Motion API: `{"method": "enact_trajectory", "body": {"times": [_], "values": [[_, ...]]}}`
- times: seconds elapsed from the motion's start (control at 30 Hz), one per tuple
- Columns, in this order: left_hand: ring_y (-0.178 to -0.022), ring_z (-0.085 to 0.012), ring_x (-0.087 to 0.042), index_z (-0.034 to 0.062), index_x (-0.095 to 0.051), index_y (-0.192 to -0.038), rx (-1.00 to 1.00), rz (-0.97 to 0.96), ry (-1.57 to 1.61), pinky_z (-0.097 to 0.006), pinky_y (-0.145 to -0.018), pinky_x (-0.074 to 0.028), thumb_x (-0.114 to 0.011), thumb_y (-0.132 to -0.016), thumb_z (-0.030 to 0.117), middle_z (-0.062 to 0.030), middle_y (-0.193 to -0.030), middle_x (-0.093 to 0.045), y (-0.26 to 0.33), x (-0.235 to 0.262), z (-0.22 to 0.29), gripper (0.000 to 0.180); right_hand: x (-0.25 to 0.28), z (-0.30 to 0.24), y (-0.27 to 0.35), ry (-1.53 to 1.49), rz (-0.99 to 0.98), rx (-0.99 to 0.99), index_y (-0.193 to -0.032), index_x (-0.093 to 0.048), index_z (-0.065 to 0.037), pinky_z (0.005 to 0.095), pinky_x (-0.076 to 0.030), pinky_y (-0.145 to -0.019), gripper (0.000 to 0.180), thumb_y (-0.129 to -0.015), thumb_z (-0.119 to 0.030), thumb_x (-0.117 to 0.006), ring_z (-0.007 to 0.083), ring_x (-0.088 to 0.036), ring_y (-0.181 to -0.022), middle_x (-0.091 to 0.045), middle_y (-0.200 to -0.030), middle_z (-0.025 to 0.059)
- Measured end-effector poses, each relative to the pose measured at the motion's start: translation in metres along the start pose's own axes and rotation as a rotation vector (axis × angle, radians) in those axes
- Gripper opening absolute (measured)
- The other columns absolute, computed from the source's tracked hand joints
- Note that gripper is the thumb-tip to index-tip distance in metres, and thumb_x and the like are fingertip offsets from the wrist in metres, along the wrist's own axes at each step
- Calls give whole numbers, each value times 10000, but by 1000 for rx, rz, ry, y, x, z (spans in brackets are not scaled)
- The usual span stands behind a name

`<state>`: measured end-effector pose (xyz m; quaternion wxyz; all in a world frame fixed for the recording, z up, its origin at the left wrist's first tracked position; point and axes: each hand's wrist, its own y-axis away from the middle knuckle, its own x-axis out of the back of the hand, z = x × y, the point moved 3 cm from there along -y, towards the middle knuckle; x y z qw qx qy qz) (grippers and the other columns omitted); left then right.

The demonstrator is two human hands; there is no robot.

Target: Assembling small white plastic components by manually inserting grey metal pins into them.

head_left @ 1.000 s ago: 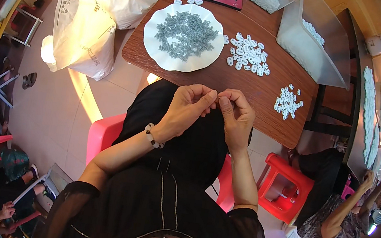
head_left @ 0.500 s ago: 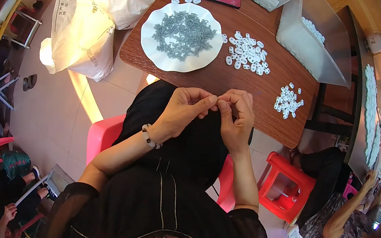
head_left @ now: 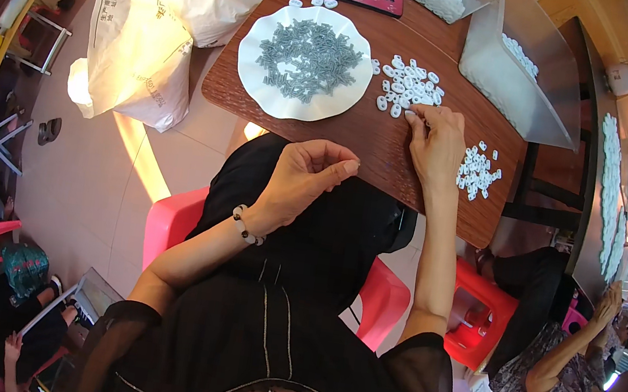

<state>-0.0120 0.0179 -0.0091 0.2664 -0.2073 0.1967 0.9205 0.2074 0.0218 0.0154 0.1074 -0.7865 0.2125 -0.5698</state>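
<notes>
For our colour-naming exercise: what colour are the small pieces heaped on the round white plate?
Grey, seen best in the head view: the small pieces on the round white plate.

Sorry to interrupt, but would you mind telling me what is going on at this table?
A seated person is working with small plastic parts at a brown table. The right hand reaches onto a pile of white pieces, fingers touching them. The left hand is curled at the table's edge; whether it holds anything is unclear. A white plate of grey pieces sits beside them.

Right hand (head_left: pixel 436 137) touching white pieces (head_left: pixel 408 89); left hand (head_left: pixel 307 179) curled.
</notes>
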Motion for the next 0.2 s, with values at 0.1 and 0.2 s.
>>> {"method": "enact_trajectory", "body": {"times": [0.1, 0.2], "values": [[-676, -30, -527, 10, -681, -989, -82, -3, -60, -171, -603, -419, -708, -873, 120, -3, -839, -667, 1, 2, -2, 162, -4, -2, -2, 39, -28, -2, -907, -704, -92, 394, -475, -743, 105, -807, -122, -694, 295, -554, -885, -628, -847, 90], [-752, -44, -586, 36, -698, -1018, -225, -24, -119, -176, -698, -468, -724, -866, 161, 13, -834, -670, 2, 2, -1, 199, -6, 0, -5, 61, -87, -31, -924, -706, -92, 404, -475, -748, 126, -806, -133, -697, 306, -555, -892, -627, -850, 105]]}}
